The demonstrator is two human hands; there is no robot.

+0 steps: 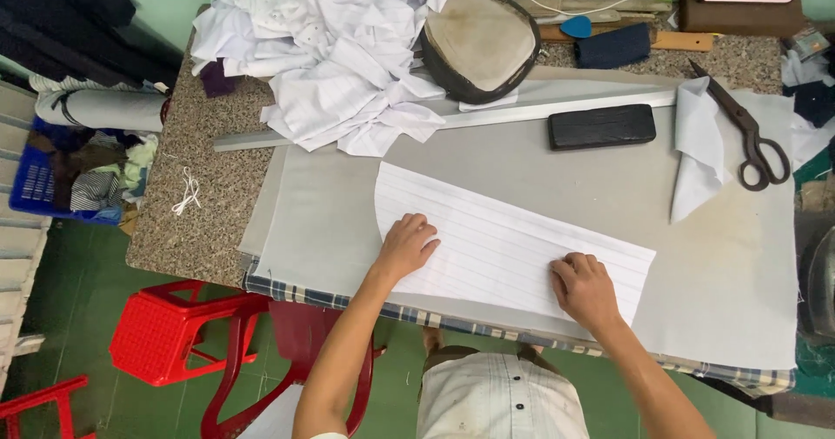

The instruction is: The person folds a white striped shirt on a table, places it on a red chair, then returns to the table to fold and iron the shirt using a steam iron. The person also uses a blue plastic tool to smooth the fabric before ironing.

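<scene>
— Grey cloth covers your desk [557, 156]; both hands lie open, pressing the striped fabric piece [504, 239] near the front edge.

— Yes: left hand [405, 246], right hand [584, 289]. Uneven pressure could crease it.

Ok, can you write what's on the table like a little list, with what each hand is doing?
left hand: left hand pressed flat on the striped white fabric piece
right hand: right hand curled on the same piece, near its right end
surface: grey cloth sheet over a speckled table
tools: scissors at right, black block behind the piece, long grey ruler
pile: white fabric scraps at back
beside table: red stool on green floor
</scene>
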